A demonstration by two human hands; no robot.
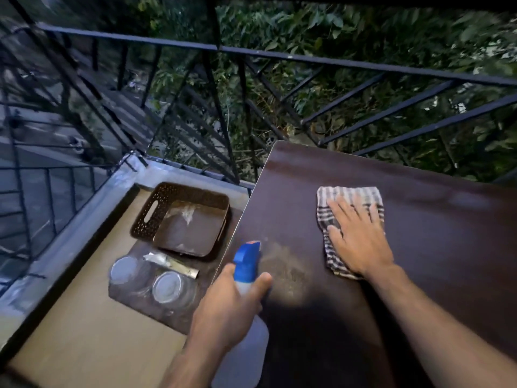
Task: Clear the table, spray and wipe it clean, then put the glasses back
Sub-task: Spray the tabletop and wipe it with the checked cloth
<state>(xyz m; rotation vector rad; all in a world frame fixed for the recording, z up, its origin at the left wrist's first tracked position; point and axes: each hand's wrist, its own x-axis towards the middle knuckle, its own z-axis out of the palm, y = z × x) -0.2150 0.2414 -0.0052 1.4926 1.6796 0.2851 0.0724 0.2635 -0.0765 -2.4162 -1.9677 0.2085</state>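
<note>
The dark brown table (436, 233) fills the right side of the view. My right hand (356, 236) lies flat, fingers spread, on a grey-and-white checked cloth (349, 194) on the tabletop. My left hand (229, 306) grips a clear spray bottle with a blue nozzle (247, 257), held at the table's left edge and pointing over it. A pale patch of spray (285, 270) shows on the surface just past the nozzle. Two clear glasses (123, 270) (170, 285) stand on the floor to the left of the table.
A brown perforated basket (167, 197) sits on the floor beyond the glasses, with a small foil-like wrapper (170, 264) between them. A black metal railing (251, 54) borders the balcony behind the table, with foliage beyond. A grey ledge (56, 242) runs along the left.
</note>
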